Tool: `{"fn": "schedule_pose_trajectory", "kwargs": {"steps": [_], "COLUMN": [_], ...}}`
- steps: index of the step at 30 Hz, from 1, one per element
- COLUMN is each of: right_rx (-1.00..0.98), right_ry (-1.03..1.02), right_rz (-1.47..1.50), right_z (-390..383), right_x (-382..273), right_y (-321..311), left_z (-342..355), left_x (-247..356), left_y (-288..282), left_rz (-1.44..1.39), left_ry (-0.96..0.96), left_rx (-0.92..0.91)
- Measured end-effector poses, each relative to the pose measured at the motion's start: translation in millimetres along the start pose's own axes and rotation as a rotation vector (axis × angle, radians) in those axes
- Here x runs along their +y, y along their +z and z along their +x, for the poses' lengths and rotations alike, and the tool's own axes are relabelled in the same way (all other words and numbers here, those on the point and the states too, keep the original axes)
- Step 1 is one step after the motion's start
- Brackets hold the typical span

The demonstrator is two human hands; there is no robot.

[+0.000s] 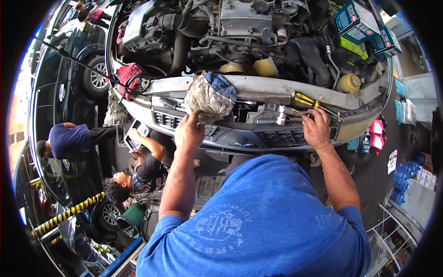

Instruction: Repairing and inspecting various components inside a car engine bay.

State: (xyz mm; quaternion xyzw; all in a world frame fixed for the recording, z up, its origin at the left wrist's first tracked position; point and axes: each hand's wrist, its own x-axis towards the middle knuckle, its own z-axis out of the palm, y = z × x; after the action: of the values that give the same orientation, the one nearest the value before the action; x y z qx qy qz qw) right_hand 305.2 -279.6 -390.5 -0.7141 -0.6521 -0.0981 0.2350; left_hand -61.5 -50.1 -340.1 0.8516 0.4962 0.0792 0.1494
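My left hand (189, 132) is closed at the lower edge of a crumpled, stained white and blue rag (210, 98). A small dark bit shows by its fingers, too little to name. The rag lies over the car's front crossmember (168, 85). Toward the right, the fingers of my right hand (317, 128) close on the end of a socket wrench (288, 112), whose shiny metal head points left above the grille. Just beyond that hand, a yellow and black screwdriver (304, 99) rests on the front edge of the engine bay.
The open engine bay (244, 23) spreads out ahead. Teal boxes (357, 23) stand at its far right, and a red cloth (129, 78) lies at its left corner. Two people, one in a black shirt (150, 173), are at the left beside a dark vehicle (55, 87).
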Motion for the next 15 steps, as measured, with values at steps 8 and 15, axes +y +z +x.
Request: {"fn": "schedule_pose_trajectory", "kwargs": {"steps": [8, 15], "right_rx": [-0.003, 0.002], "right_ry": [0.053, -0.016], "right_rz": [0.038, 0.129], "right_z": [7, 43], "right_x": [-6, -23], "right_y": [-8, -9], "left_z": [56, 77], "left_x": [-11, -16], "left_y": [-28, -35], "left_rz": [-0.493, -0.665], "left_ry": [-0.131, -0.145], "left_rx": [0.004, 0.060]}}
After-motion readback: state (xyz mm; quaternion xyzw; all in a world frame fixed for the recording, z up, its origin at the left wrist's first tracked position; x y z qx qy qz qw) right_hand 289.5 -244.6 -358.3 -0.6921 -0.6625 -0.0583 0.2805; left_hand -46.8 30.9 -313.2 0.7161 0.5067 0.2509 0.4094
